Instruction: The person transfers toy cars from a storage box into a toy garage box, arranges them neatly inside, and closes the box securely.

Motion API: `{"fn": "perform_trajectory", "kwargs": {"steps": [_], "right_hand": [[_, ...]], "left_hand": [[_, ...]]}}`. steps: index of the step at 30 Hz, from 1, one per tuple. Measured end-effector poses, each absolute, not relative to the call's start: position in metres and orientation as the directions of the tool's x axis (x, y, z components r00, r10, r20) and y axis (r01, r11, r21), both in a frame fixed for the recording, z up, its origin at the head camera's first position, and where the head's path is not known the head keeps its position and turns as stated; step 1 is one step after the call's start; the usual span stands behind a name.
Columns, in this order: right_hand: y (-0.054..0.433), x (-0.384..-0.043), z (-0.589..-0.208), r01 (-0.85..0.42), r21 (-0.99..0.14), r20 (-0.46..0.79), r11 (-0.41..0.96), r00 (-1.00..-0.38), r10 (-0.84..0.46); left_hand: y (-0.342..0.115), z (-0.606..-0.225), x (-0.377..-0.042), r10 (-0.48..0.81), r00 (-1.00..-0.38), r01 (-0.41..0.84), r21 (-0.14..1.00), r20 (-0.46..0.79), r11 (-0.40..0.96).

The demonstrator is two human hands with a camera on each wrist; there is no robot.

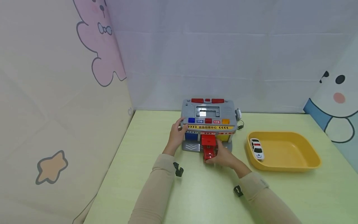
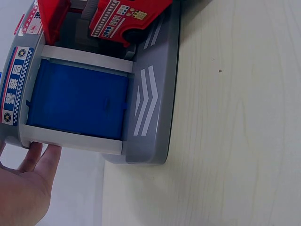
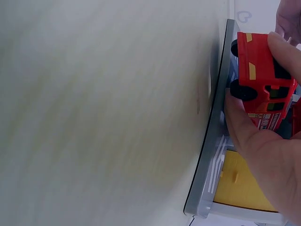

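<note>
A grey toy emergency station [image 1: 190, 109] stands on the table, with a row of coloured doors along its front. My left hand [image 1: 176, 135] grips its left side at the roof edge; part of that hand is cut off in the left wrist view. Between my right thumb and fingers is a red toy fire truck [image 3: 261, 59], at the middle bay. Its rear end reaches under the raised red door [image 1: 208, 140], and its front points out toward me. To the left, the blue door [image 2: 80, 99] is down. My right hand [image 1: 223, 155] passes in front of the yellow door [image 3: 242, 181].
A yellow tray [image 1: 291, 168] sits to the right on the table [image 1: 204, 199], holding a white toy police car [image 1: 256, 149] along its left wall. A white piece on a dark cord [image 1: 240, 125] hangs at the station's right side. Cloth [image 1: 223, 62] backs the table.
</note>
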State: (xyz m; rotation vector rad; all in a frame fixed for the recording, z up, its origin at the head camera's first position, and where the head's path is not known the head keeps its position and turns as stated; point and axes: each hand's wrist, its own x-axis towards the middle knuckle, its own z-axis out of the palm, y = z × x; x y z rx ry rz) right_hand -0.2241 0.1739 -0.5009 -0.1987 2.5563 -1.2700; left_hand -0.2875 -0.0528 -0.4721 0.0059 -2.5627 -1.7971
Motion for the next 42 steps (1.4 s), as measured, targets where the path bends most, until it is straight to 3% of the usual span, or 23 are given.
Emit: {"fn": "perform_trajectory", "kwargs": {"steps": [18,42], "right_hand": [[0.168,-0.229,-0.498,0.071,-0.802,-0.231,0.593,-0.953,-0.198],[0.171,-0.231,-0.502,0.039,-0.834,-0.132,0.550,-0.983,-0.130]], "left_hand": [[-0.053,-0.473,-0.288,-0.013,-1.000,-0.003,0.938,0.002,0.347],[-0.053,-0.473,-0.288,-0.008,-1.000,-0.003,0.942,0.000,0.335]]}}
